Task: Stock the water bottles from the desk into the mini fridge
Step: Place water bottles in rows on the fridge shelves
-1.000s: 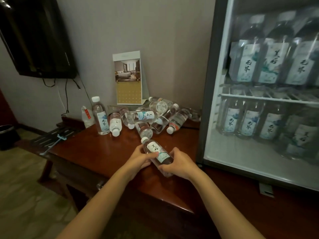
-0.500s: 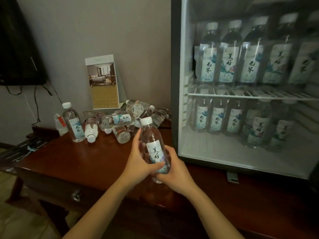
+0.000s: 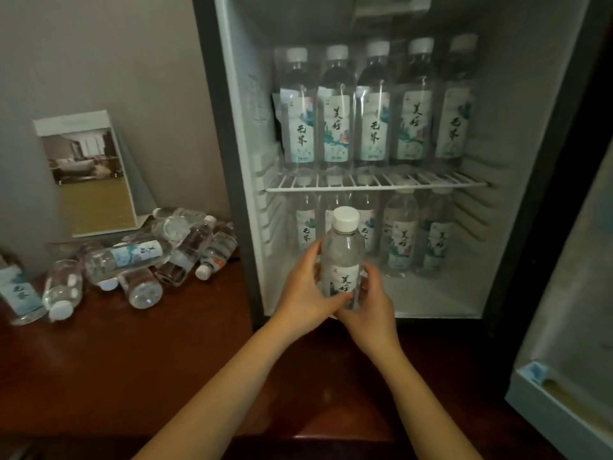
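I hold one clear water bottle (image 3: 343,257) with a white cap upright in both hands, at the front of the open mini fridge (image 3: 232,161). My left hand (image 3: 303,290) grips its left side and my right hand (image 3: 370,300) wraps the lower right. Behind it, several bottles stand on the fridge floor (image 3: 431,300). A row of taller bottles (image 3: 371,107) fills the wire shelf (image 3: 431,184) above. A heap of bottles (image 3: 139,257) lies on the wooden desk (image 3: 132,366) to the left.
A framed card with a room photo (image 3: 86,171) leans on the wall behind the heap. The fridge door (image 3: 570,310) hangs open at the right. One upright bottle (image 3: 18,290) stands at the far left edge of the desk.
Both hands lifted the bottle off the desk, turned it upright and carried it rightward to the fridge opening. My view swung right toward the fridge.
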